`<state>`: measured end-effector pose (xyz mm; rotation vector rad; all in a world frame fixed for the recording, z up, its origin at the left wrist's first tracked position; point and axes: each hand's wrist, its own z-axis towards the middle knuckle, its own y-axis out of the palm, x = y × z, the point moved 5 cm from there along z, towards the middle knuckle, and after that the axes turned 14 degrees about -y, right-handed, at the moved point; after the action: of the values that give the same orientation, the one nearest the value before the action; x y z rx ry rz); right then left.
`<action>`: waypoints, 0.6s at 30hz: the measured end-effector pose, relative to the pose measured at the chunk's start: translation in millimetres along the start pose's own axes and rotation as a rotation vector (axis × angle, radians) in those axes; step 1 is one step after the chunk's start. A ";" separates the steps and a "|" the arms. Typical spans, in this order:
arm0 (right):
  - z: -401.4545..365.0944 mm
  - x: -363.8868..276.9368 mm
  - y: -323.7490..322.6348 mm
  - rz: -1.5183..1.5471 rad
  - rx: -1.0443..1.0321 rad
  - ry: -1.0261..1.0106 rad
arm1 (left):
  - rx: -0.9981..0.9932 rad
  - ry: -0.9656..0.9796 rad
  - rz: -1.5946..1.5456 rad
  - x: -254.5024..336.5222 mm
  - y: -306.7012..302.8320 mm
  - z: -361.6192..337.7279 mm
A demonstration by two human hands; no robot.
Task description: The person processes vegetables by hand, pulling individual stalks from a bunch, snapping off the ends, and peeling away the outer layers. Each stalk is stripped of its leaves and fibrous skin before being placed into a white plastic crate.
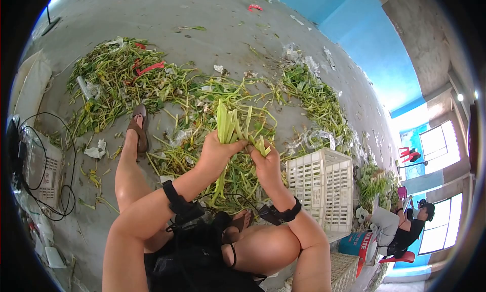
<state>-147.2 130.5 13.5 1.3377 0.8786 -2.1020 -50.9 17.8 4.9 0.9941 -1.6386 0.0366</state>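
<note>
My left hand is wrapped round a bunch of pale green vegetable stalks, whose cut-looking ends point up and whose lower parts hang below the fist. Close beside it, my right hand pinches a few short stalk pieces between thumb and fingers. The two thumbs nearly meet at the middle. Beneath both hands spreads a loose heap of stalks and leaves on the floor, between my sandalled feet.
A white slatted crate stands right of my right arm. More trimmings lie in piles at the left and right. Black cables loop at far left. At far right another person sits near green bunches.
</note>
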 end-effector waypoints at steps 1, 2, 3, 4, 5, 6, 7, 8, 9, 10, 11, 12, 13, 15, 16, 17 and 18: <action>0.5 -2.1 1.7 0.017 0.015 0.008 | 0.012 -0.021 -0.005 0.3 -0.3 0.2; 0.9 -3.2 2.7 0.034 0.029 0.017 | 0.020 -0.040 -0.004 -0.4 -1.1 1.3; 1.1 -3.7 2.4 -0.008 0.022 0.010 | 0.028 -0.059 -0.003 -1.2 -1.9 2.4; 0.9 -4.0 1.6 -0.050 0.015 0.004 | 0.036 -0.079 -0.002 -2.0 -2.8 3.5; 0.8 -4.5 1.3 -0.092 0.009 -0.002 | 0.004 -0.112 0.006 -4.2 -3.2 6.4; 1.4 -7.6 1.0 -0.171 0.006 -0.053 | -0.028 -0.145 0.014 -6.1 -4.8 9.7; 1.7 -11.0 0.7 -0.250 0.004 -0.104 | -0.061 -0.178 0.022 -8.1 -5.9 11.5; 1.5 -14.6 -0.3 -0.331 0.005 -0.155 | -0.061 -0.182 0.065 -9.2 -7.0 12.2; 1.7 -15.4 -0.5 -0.341 -0.021 -0.140 | -0.063 -0.185 0.109 -7.7 -6.4 11.8; 1.7 -17.0 -1.0 -0.353 -0.046 -0.124 | -0.068 -0.188 0.152 -7.0 -5.3 11.7; 1.4 -18.6 -1.8 -0.366 -0.070 -0.108 | -0.054 -0.161 0.130 -6.0 -5.1 11.7; 1.3 -20.2 -1.9 -0.353 -0.071 -0.097 | -0.042 -0.134 0.108 -5.6 -4.6 11.2; 0.7 -21.6 -0.1 -0.340 -0.071 -0.086 | -0.030 -0.107 0.086 -5.5 -4.4 10.3; 0.8 -16.3 0.5 -0.319 -0.074 -0.080 | 0.017 -0.093 0.073 -7.4 -6.1 9.9; 0.4 -11.7 0.4 -0.313 -0.080 -0.074 | 0.036 -0.086 0.068 -7.5 -5.7 9.4; -0.2 -8.6 0.3 -0.310 -0.082 -0.067 | 0.031 -0.095 0.039 -7.7 -4.2 7.6; -0.6 -5.6 -0.6 -0.308 -0.081 -0.061 | 0.031 -0.094 0.034 -7.7 -2.5 6.4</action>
<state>-145.1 131.7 18.6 1.1498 1.1946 -2.2932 -54.6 17.4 -4.6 1.0048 -1.7452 0.0384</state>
